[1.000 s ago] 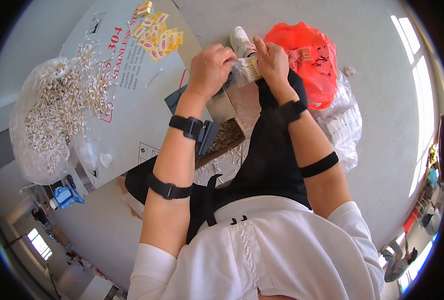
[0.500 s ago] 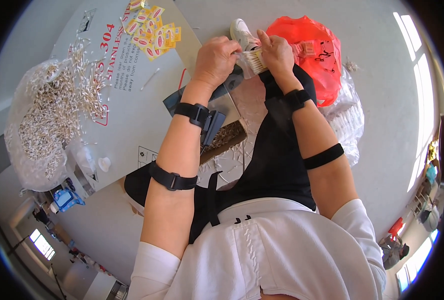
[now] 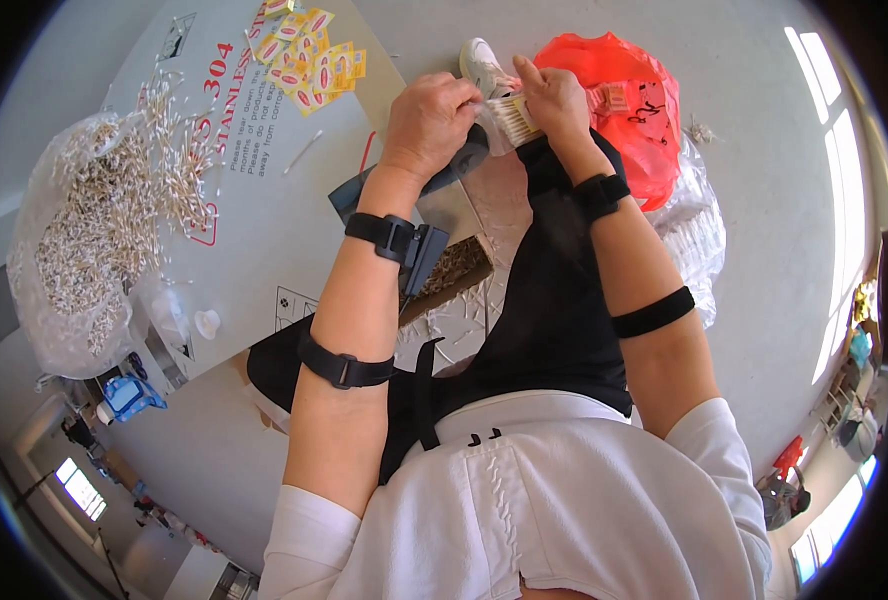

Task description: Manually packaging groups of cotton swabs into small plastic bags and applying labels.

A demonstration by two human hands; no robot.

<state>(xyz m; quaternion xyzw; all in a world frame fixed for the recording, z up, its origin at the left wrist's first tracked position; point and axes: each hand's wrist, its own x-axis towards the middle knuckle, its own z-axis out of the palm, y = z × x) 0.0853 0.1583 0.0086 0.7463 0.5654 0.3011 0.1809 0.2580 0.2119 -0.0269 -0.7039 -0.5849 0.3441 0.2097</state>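
Observation:
Over my knee, my right hand [image 3: 558,100] grips a flat bundle of cotton swabs [image 3: 514,122], its thumb raised and a bit of yellow showing by its fingers. The swab tips fan toward my left hand [image 3: 428,122], which is closed in a pinch on the edge of a clear plastic bag [image 3: 493,134]. The bag's film hangs beside the swabs and partly round them; how far they sit inside it I cannot tell. On the box to the left lie a heap of loose cotton swabs [image 3: 89,235] in a clear sack and several yellow cards [image 3: 314,68].
A large grey printed box [image 3: 254,215] serves as a surface on the left. Below my left forearm, an opened carton [image 3: 454,270] holds more swabs. On the right stand a red plastic bag [image 3: 619,70] and a clear sack of packed swabs [image 3: 694,225]. A single swab [image 3: 304,150] lies apart.
Both hands stay almost in place. The swabs and the bag's film have shifted slightly against each other between my hands.

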